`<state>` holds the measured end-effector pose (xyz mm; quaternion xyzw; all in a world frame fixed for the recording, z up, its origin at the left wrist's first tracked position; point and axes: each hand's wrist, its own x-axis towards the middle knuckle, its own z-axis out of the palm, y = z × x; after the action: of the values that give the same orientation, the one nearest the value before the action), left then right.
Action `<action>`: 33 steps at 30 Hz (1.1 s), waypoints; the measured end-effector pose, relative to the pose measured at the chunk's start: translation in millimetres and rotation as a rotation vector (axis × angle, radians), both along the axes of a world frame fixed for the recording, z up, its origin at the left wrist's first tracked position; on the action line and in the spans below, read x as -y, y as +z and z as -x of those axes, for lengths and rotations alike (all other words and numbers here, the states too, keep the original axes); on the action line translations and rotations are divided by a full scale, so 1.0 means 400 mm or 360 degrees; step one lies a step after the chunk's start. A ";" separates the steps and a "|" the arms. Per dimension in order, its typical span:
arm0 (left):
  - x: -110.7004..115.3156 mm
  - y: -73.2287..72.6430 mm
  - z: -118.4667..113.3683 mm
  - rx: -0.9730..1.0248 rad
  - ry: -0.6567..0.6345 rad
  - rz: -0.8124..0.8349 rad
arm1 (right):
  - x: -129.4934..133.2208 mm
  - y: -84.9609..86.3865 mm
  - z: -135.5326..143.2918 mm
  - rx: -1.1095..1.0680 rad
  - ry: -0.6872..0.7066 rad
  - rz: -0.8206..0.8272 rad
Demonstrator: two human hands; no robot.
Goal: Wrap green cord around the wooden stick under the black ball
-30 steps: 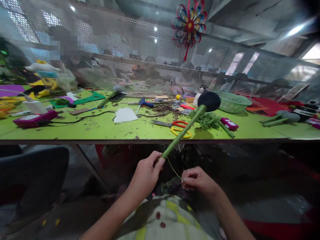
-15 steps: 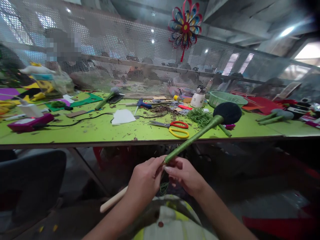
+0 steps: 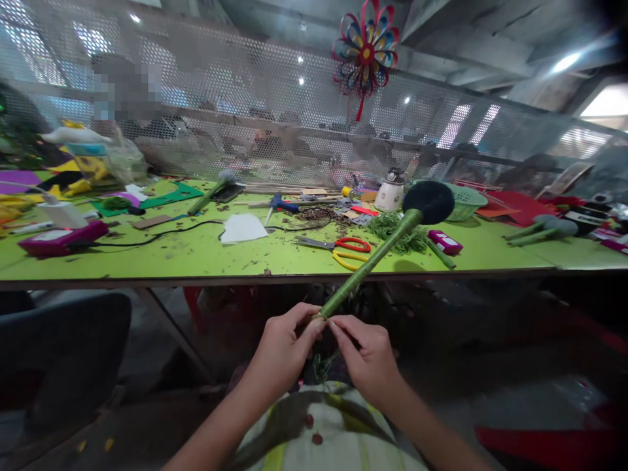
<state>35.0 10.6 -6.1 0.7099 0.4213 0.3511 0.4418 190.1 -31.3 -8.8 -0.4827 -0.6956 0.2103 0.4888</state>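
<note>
A stick wrapped in green yarn [image 3: 373, 265] slants up to the right over the table edge, topped by a dark fuzzy round head [image 3: 429, 201]. My left hand [image 3: 284, 347] is closed around its lower end, thumb and fingers pressed on the wrapping. Beside it, my right hand [image 3: 370, 360] is pinched at green yarn where the wrapping ends. A loose tangle of green yarn [image 3: 321, 367] hangs below, between both hands. The stick's bare lower end is hidden behind my left hand and forearm.
On the green table [image 3: 161, 261] lie scissors [image 3: 338, 245], a white scrap [image 3: 244, 229], a blue glue gun [image 3: 282, 204], a heap of green yarn [image 3: 395, 229] and a magenta box [image 3: 445, 242]. A green basket [image 3: 466, 203] stands behind. A perforated screen [image 3: 235, 85] rises at the back.
The stick's dark head has swung left and slightly up, uncovering the magenta box. Its bare wooden end has gone out of sight. My right thumb and fingers have closed into a pinch beside the stick.
</note>
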 end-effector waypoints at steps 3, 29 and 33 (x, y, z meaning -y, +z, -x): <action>0.000 0.001 0.000 0.0113 -0.0019 0.0163 | -0.003 -0.008 -0.006 0.0124 0.0019 -0.0029; 0.003 0.011 -0.010 0.0278 -0.0126 0.0330 | -0.002 0.020 -0.043 0.0522 0.0161 -0.0001; 0.003 0.010 -0.009 0.0254 -0.0110 0.0287 | -0.006 0.026 -0.038 0.0207 0.0118 0.0017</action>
<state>38.5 9.3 -2.1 0.6511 0.3900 0.3518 0.5479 205.2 -29.0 1.5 -0.4719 -0.7421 0.2003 0.4319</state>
